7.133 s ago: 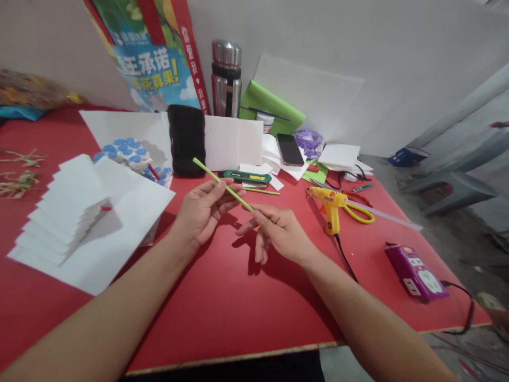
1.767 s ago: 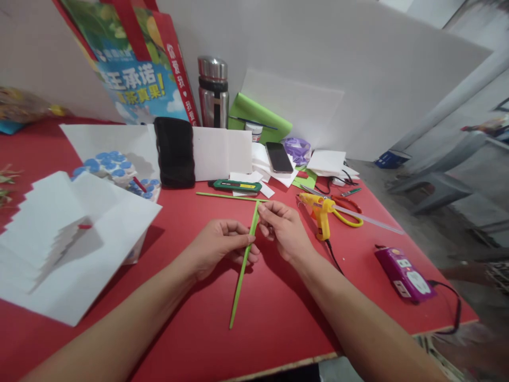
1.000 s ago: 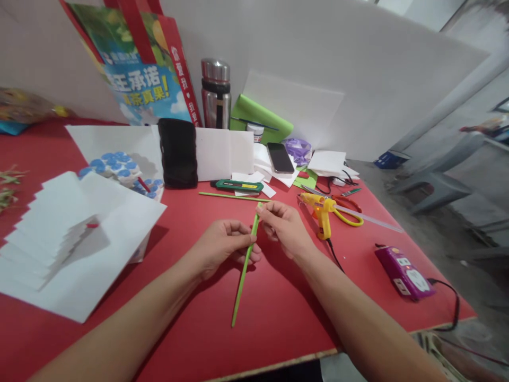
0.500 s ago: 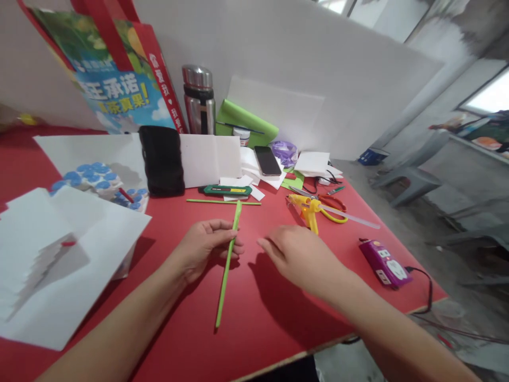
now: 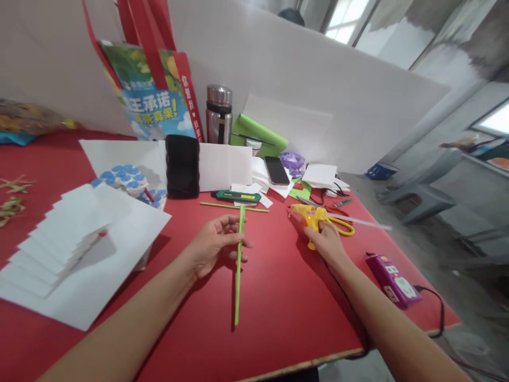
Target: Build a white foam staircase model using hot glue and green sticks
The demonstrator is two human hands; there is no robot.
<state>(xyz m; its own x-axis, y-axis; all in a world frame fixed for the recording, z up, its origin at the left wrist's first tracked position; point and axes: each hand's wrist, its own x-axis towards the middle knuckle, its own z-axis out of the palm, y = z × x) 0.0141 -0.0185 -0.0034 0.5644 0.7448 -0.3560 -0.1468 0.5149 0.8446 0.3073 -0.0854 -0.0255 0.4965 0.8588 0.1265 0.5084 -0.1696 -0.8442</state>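
Between thumb and fingers, my left hand [image 5: 217,245] pinches a thin green paper stick [image 5: 238,276] that slants toward the table's front edge. Over to the right, my right hand [image 5: 328,241] is wrapped round the handle of a yellow glue gun [image 5: 312,212]. A clear glue stick [image 5: 361,220] pokes out of the gun's back. Another green stick [image 5: 254,209] lies crosswise just beyond my left hand. Behind that stick is a green utility knife [image 5: 236,197]. Scissors with red and yellow handles [image 5: 345,227] lie partly hidden beside the glue gun.
Stepped white paper pieces [image 5: 99,254] cover the left of the red table [image 5: 191,339]. A black case [image 5: 182,167], steel flask [image 5: 219,114], phone [image 5: 277,171] and printed bag [image 5: 155,95] stand or lie at the back. A purple power strip [image 5: 393,281] sits at the right edge.
My right hand has moved right and closed on the glue gun's handle. The left hand keeps hold of the green stick, and the camera view has shifted a little left.
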